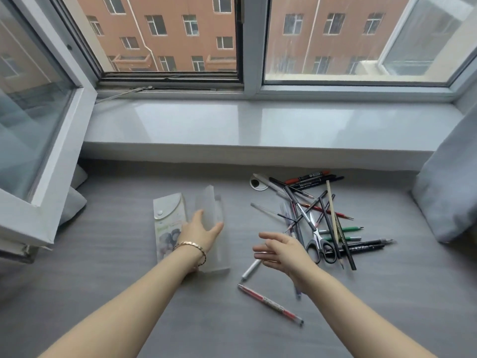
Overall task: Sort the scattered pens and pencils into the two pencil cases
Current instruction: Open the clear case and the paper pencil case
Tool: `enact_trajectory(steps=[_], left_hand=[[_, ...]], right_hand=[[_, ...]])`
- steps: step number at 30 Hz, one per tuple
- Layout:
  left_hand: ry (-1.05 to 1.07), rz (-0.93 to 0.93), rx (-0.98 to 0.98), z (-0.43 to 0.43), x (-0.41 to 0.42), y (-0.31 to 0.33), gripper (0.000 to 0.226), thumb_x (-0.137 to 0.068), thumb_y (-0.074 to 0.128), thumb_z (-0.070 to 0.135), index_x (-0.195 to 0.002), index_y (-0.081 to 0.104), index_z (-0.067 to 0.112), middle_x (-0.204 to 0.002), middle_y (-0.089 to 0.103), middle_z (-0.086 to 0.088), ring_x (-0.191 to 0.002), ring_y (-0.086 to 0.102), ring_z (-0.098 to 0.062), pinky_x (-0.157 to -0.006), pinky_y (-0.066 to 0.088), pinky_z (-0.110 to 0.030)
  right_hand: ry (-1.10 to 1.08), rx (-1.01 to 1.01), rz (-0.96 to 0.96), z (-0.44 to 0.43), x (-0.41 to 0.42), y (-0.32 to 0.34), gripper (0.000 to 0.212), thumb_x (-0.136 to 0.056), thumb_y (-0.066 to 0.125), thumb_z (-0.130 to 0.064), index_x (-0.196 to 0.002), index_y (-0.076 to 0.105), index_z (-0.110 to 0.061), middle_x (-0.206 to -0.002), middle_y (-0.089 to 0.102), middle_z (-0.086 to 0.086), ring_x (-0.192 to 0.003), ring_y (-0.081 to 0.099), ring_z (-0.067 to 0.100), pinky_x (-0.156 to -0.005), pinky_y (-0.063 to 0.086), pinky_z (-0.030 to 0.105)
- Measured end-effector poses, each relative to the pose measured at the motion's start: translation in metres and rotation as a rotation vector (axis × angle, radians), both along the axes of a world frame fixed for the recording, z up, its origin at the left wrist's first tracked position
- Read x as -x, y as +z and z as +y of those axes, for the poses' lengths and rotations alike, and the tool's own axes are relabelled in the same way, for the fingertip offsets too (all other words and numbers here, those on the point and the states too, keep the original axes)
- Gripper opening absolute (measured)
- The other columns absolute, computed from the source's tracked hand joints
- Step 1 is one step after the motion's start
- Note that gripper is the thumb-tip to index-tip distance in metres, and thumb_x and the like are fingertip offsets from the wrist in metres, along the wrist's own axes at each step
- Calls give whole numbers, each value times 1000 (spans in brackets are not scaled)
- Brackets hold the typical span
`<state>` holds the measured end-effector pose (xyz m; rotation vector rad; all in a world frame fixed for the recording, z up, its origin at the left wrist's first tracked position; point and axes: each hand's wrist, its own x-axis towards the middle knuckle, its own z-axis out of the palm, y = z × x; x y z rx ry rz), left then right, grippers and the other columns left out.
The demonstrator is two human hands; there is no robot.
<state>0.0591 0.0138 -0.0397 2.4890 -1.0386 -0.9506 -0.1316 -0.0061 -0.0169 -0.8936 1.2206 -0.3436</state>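
Printed case [169, 223]: flat on the grey table [103, 267], flap down, beside the clear case.
Left hand [200, 229]: fingers spread wide, touching the clear case.
Clear case [210, 202]: flap up.
Red pen [269, 304]: alone, near the front.
White pen [251, 269]: just under the right hand's fingers.
Right hand [281, 250]: fingers loose and apart, holding nothing.
Pile [317, 210]: pens, pencils and 1 pair of scissors [320, 244], heaped on the right.

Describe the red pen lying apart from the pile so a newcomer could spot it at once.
On the grey desk below the window, find the pile of pens at the right. Nearer the person, around the right hand, a few pens lie apart from it. The red pen is the long slanted one nearest the person, unlike the short white pen beside it.
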Motion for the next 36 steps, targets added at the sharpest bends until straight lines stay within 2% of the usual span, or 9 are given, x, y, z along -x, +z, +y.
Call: enact_trajectory(steps=[6,10,14,17,24,29,32,34,36], left_hand=[[85,-461,-4,-2,-20,-2,63,-81,60,39,-130,39,6,-134,37,-20,-123,35,-36,-99,35,-40],[327,-266,-198,5,-47,-16,83,-69,69,42,-129,34,-3,-132,44,-23,-122,38,-37,-99,36,-39],[369,-264,-96,10,-48,-5,77,-62,75,34,-120,41,-2,-125,43,-24,-110,49,-42,-93,43,-44],[156,-275,171,8,-27,25,78,-61,74,31,-124,36,4,-122,38,-20,-101,53,-40,-86,47,-43],[-789,-413,398,30,60,61,88,-48,48,49,-129,30,18,-116,51,-7,-98,57,-28,-78,49,-34],[-1031,-410,304,30,73,55,96,-54,50,47,-140,25,12,-122,49,-1,-107,51,-24,-84,46,-33],[-1102,-479,386,27,67,52,92,-48,54,47,-130,33,12,-107,58,-1,-90,60,-23,-68,52,-32],[-1072,-497,388,27,53,49,89,-43,54,49,-122,36,14,-99,61,0,-79,61,-22,-59,49,-29],[-1033,-441,333,31,37,44,88,-43,50,51,-122,30,19,-103,60,-1,-82,60,-24,-62,48,-30]], right_hand=[[-42,46,80,4,22,2,21,-91,41,-4,-99,58,-14,-81,66,2,-72,62,13,-69,47,22],[-29,94,126,10,31,3,21,-91,40,-2,-95,58,-13,-79,65,3,-70,60,13,-63,44,19],[43,206,166,14,35,3,21,-89,42,-2,-95,58,-14,-84,65,4,-75,61,15,-67,45,21],[14,465,246,9,38,9,22,-88,52,-9,-106,55,-21,-102,62,3,-96,60,18,-79,47,22],[227,760,363,6,47,25,88,-80,64,-41,-145,6,-28,-144,27,-1,-131,33,14,-109,32,31],[340,784,636,15,71,9,66,-89,47,-44,-144,17,-22,-124,57,11,-106,57,27,-77,43,33],[44,800,558,11,85,6,19,-96,38,-28,-90,55,-33,-58,61,10,-52,59,7,-58,38,31],[-110,744,578,-1,99,4,33,-97,37,-23,-66,49,-23,-45,50,6,-39,52,7,-53,38,28],[-230,700,624,-15,113,3,32,-97,37,-22,-73,54,-10,-49,51,9,-48,54,16,-55,34,30]])
